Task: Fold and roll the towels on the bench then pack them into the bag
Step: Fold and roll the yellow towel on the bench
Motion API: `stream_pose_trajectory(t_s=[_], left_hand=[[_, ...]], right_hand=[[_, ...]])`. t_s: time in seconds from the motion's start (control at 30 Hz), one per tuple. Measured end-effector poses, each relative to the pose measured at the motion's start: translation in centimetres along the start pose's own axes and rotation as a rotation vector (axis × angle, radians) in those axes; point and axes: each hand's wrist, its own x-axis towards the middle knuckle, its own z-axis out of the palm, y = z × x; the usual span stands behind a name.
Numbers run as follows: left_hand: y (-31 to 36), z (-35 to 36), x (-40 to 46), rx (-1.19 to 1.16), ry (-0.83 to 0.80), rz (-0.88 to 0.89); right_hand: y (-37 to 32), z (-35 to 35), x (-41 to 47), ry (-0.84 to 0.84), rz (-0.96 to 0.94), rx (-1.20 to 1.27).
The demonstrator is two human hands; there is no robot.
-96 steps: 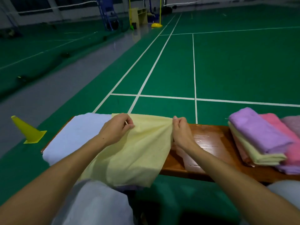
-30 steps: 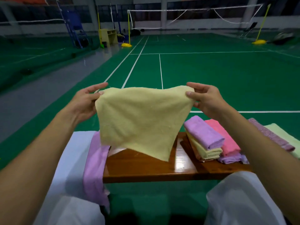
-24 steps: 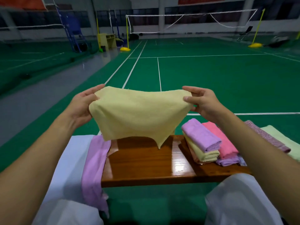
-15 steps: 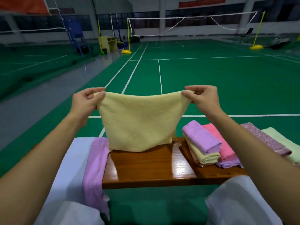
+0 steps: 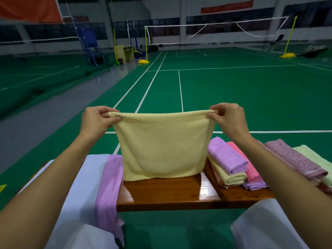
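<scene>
I hold a pale yellow towel (image 5: 161, 148) up in front of me, folded over so it hangs as a rectangle. My left hand (image 5: 97, 121) pinches its top left corner and my right hand (image 5: 228, 119) pinches its top right corner. The towel's lower edge touches the brown wooden bench (image 5: 170, 193). A white towel (image 5: 84, 177) and a lilac towel (image 5: 109, 178) drape over the bench's left part. A stack of folded towels (image 5: 231, 166), purple, yellow and pink, lies on the right. No bag is in view.
Further right on the bench lie a speckled mauve towel (image 5: 294, 159) and a light green towel (image 5: 316, 159). My knees in white cloth (image 5: 265, 225) sit below the bench. Beyond is a green court floor (image 5: 233, 90) with white lines and nets.
The yellow towel went from hanging as a loose point to a squared, folded rectangle. Both hands now pinch the top corners with curled fingers, and its lower edge has come down onto the bench.
</scene>
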Motion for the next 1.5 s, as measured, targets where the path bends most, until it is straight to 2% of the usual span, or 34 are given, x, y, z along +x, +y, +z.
stream_pose_trajectory(t_s=[0.07,0.13,0.2,0.3,0.4,0.6,0.8,0.97,1.07,1.2,1.5], left_hand=[[-0.2,0.0,0.1,0.109,0.093,0.059],[-0.1,-0.1,0.1,0.135,0.107,0.094],[0.1,-0.2,-0.5,-0.022,0.053,0.046],[0.2,0.0,-2.1,-0.34,-0.037,-0.122],[0.0,0.5,-3.3,-0.369,-0.021,-0.11],[0.4,-0.2,-3.9,-0.381,0.003,-0.105],[-0.4,-0.6,-1.2,-0.306,-0.03,-0.248],[-8.3,2.8,0.7,0.007,-0.095,-0.373],[-13.1,5.8,0.7,0.136,-0.059,-0.43],[-18.2,9.1,2.0,0.217,0.006,-0.426],[-24.5,12.5,5.6,0.267,-0.004,-0.508]], right_hand=[[0.1,0.3,-0.3,0.036,-0.023,-0.094],[0.5,0.6,-0.5,0.044,-0.028,-0.091],[0.7,0.8,-1.0,-0.027,0.021,0.077],[0.5,0.9,-2.5,-0.101,0.198,0.452],[0.1,0.9,-4.1,-0.051,0.29,0.608],[-0.7,-0.7,-5.3,0.009,0.247,0.541],[0.0,-0.2,-2.9,-0.05,0.402,0.553],[3.2,6.2,-2.1,-0.221,0.459,0.337],[6.2,11.1,-2.5,-0.266,0.496,0.171],[9.4,17.0,-2.4,-0.311,0.559,0.088],[12.3,25.6,-0.8,-0.286,0.636,0.026]])
